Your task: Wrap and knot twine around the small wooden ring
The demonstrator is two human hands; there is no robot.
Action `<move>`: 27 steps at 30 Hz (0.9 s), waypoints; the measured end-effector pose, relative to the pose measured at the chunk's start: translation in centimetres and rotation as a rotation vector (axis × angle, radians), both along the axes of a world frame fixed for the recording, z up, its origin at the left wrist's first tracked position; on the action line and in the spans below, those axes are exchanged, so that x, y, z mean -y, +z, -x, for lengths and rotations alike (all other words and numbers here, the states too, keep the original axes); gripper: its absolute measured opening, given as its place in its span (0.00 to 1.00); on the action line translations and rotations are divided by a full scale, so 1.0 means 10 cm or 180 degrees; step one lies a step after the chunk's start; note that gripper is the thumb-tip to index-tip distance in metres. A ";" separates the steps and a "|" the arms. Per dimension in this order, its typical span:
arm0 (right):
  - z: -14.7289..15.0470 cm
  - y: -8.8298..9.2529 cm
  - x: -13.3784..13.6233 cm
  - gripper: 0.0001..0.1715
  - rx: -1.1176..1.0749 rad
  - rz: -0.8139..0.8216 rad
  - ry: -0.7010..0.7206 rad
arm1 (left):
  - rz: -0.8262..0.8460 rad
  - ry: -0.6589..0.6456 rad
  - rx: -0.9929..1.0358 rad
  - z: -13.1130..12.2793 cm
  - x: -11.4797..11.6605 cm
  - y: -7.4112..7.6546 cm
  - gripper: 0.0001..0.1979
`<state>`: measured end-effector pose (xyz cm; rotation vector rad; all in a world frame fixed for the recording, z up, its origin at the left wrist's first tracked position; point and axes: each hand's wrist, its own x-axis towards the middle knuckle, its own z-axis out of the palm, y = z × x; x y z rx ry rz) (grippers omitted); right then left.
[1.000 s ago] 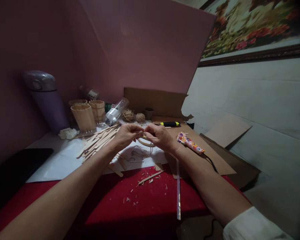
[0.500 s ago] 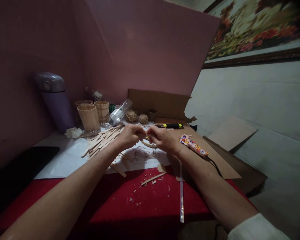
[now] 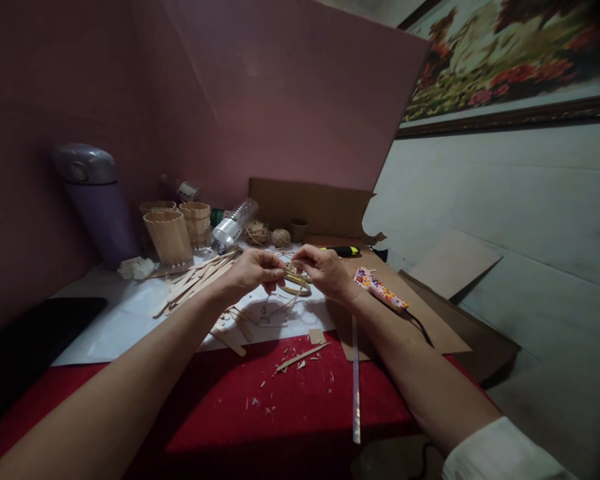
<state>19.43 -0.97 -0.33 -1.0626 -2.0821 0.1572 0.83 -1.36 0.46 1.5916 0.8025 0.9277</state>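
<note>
My left hand (image 3: 257, 272) and my right hand (image 3: 323, 268) are close together over the white paper, fingertips pinched. Between them runs thin twine (image 3: 291, 268), and a loose length hangs below my right fingers. Just under the hands lies a round tan hoop (image 3: 300, 288), partly covered by them. Wooden craft sticks (image 3: 196, 285) are piled beside my left wrist. Two balls of twine, a larger one (image 3: 257, 233) and a smaller one (image 3: 281, 238), sit behind the hands near a small brown pot (image 3: 298, 230).
Stick-covered cups (image 3: 169, 238), a plastic bottle (image 3: 233, 225) and a purple flask (image 3: 97, 207) stand at the back left. A patterned glue gun (image 3: 381, 289) lies on cardboard (image 3: 440, 337) at right, near a yellow-black cutter (image 3: 347, 251). A glue stick (image 3: 356, 387) overhangs the red cloth (image 3: 205, 413).
My hands have moved slightly apart, showing the twine between the fingertips and more of the hoop. The whole view has shifted a little, with things now further left.
</note>
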 end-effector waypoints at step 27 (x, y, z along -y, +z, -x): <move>0.23 -0.02 0.10 0.11 -0.0545 0.0129 -0.0251 | -0.0303 0.0558 0.0280 -0.07 0.07 0.04 0.07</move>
